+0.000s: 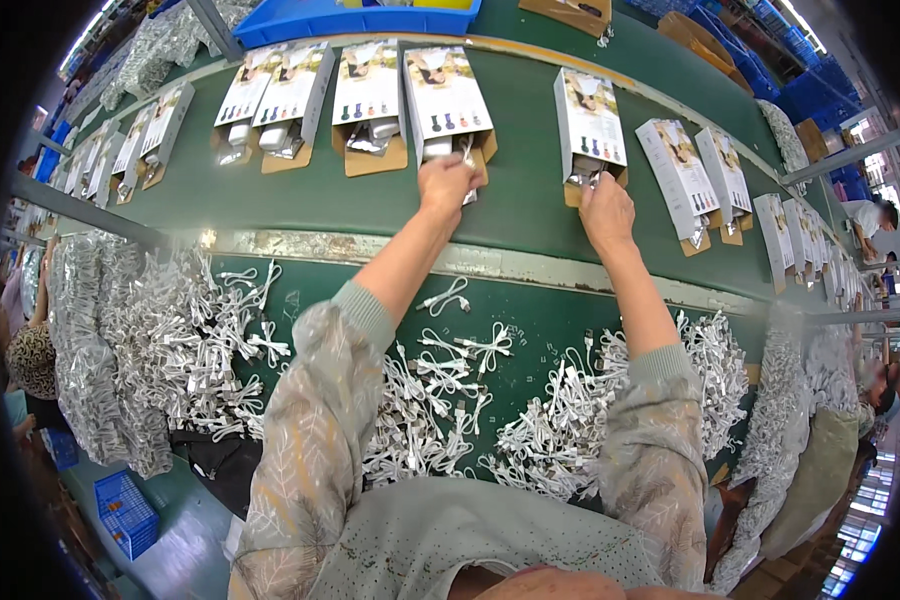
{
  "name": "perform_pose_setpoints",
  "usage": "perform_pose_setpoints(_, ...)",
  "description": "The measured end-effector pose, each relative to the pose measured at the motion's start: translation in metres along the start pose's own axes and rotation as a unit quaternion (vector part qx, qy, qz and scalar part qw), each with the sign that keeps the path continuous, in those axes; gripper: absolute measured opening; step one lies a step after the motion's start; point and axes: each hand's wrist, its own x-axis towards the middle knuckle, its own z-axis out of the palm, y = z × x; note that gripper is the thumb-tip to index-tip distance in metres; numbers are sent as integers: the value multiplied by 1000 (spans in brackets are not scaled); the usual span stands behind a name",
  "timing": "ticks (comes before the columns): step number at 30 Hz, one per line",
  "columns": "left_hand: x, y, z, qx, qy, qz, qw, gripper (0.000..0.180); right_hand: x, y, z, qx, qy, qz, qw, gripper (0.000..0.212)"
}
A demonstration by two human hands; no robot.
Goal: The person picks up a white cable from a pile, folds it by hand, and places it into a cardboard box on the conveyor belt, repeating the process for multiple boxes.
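1. Directions are read from the middle of the view. At 12 o'clock, the person's left hand [447,184] is at the open lower end of a white printed cardboard box with a brown inside [446,88]. Its fingers are bent close together, with something thin and white beside their tips; whether they grip it, I cannot tell.
2. At 2 o'clock, the right hand [607,208] reaches the open lower end of a narrower-looking white printed cardboard box [588,118] at 1 o'clock. Its fingers are curled nearly closed; their tips are partly hidden, so I cannot tell what they hold.
3. Both boxes lie on a smooth green work surface [525,165]. Further boxes of this kind lie in rows towards 10 and 2 o'clock.
4. Nearer the body, bundled white cables with metal plugs [415,420] are heaped at 6 o'clock, with more heaps at 9, 5 and 4 o'clock. One looped white cable [446,297] lies apart near the centre.
5. A shallow blue plastic tray [300,28] sits near 11 o'clock; a blue plastic basket [127,512] stands at 8 o'clock.
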Motion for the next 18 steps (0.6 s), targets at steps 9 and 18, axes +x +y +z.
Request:
perform_pose_setpoints(9, -89, 39, -49, 529, -206, 253, 783, 21, -106, -52, -72, 266, -291, -273, 877, 14)
perform_pose_setpoints(18, -151, 24, -99, 597, -208, 211, 746, 12, -143, -49, -78, 194, -360, -304, 861, 18)
